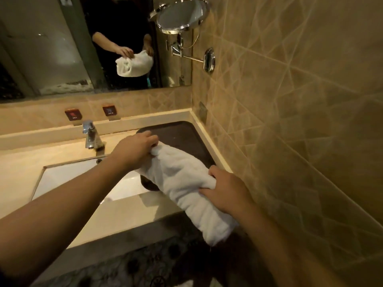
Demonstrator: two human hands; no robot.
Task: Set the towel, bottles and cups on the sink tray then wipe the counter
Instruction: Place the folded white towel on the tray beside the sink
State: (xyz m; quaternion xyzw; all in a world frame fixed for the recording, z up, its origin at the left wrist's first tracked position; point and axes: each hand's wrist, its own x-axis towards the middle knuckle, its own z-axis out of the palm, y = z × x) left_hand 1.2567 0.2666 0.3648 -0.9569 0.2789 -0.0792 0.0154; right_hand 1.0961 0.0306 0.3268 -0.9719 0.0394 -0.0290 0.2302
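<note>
Both hands grip the rolled towel (182,183) over the tray (182,131), left hand (136,148) far end, right hand (226,191) near.

Chrome faucet (90,134) stands upright at the back of the white basin (83,179), catching the light. Behind it, on the beige backsplash ledge, 2 small dark signs (73,114) sit side by side, their print too blurred to read. Above them the wall mirror (51,48) runs wide across the back wall. Over at its right edge, a round magnifying mirror (182,14) juts out on a chrome folding arm fixed to a wall mount (209,60). A small plate (203,112) sits low on the tan, diamond-patterned tile wall (300,100). Dark patterned floor (134,264) shows below.
</note>
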